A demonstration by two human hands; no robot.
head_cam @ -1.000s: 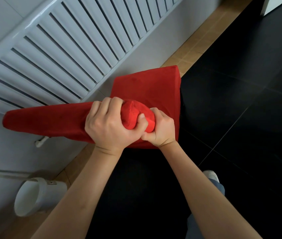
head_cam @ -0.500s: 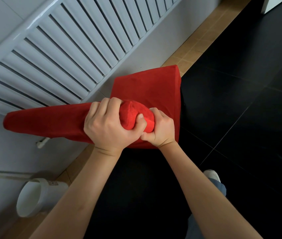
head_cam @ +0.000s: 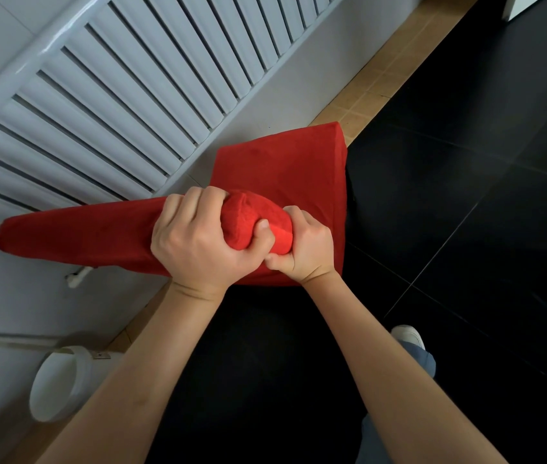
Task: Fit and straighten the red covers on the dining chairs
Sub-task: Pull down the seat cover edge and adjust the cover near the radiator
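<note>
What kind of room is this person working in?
Most likely a room in a home, perhaps a dining area. A long white radiator runs along the wall, the floor is glossy black tile with a tan border, and both hands grip a red cover on a chair.

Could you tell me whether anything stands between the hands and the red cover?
Nothing visible does. The left hand and right hand both grip the red cover directly at the corner of the chair back.
</note>
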